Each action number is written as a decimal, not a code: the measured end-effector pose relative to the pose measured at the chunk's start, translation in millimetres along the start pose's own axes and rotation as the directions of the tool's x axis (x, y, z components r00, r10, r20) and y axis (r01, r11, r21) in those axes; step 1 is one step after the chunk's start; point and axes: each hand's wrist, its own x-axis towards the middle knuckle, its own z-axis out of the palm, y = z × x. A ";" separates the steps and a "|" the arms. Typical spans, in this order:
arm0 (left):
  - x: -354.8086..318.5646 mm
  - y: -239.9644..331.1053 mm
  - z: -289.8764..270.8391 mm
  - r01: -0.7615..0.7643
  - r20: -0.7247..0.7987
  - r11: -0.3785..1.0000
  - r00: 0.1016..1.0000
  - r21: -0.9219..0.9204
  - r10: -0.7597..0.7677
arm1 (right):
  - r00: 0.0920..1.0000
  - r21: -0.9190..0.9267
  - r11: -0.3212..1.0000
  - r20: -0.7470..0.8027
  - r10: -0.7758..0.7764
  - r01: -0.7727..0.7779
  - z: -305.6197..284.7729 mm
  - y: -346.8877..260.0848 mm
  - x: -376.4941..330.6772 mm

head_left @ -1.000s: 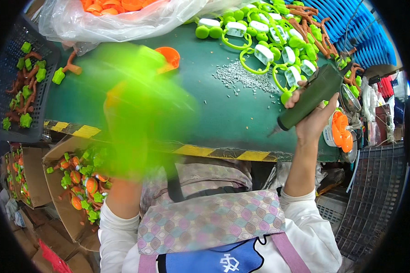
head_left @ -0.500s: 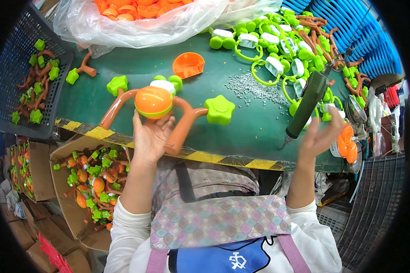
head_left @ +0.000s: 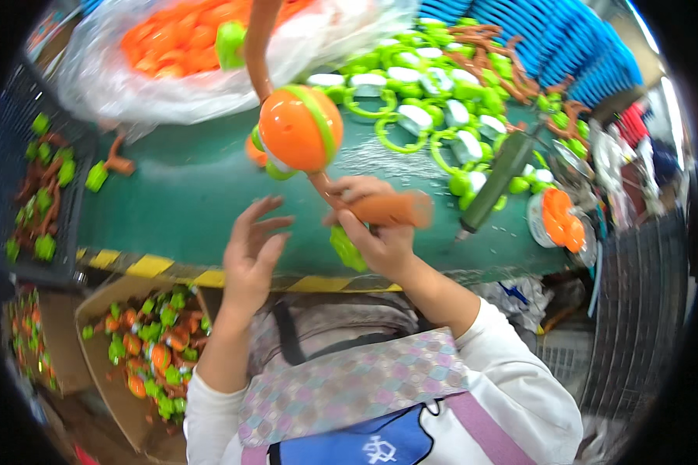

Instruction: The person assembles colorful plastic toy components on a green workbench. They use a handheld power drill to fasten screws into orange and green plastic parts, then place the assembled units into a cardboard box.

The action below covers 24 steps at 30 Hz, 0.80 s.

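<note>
A toy with an orange and green ball (head_left: pixel 291 128) and brown branch arms is tilted up over the green table. My right hand (head_left: pixel 388 244) is closed around the lower brown branch, whose blunt end points right. A green star-shaped knob (head_left: pixel 347 248) shows just under that hand, and another green knob (head_left: pixel 229 45) sits by the upper branch. My left hand (head_left: pixel 250 260) is free of the toy, its fingers spread and turned toward it. A dark green electric screwdriver (head_left: pixel 498 186) hangs to the right of my right hand, apart from it.
Loose screws (head_left: pixel 388 159) lie mid-table before a heap of green and white parts (head_left: pixel 415 116). A plastic bag (head_left: pixel 85 89) of orange shells is at the back left. A grey crate (head_left: pixel 23 232) and a cardboard box (head_left: pixel 105 372) of toys stand left; an orange-filled tub (head_left: pixel 537 221) is right.
The toy has passed from my left hand to my right hand and is turned, one branch now pointing upward. My right hand has come left from beside the screwdriver. The whole view has shifted.
</note>
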 end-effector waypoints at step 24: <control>106.4 -69.5 -31.0 -0.357 0.270 0.287 0.915 0.889 0.300 | 0.158 0.032 0.918 -0.982 0.102 -0.395 -501.9 -173.0 -128.0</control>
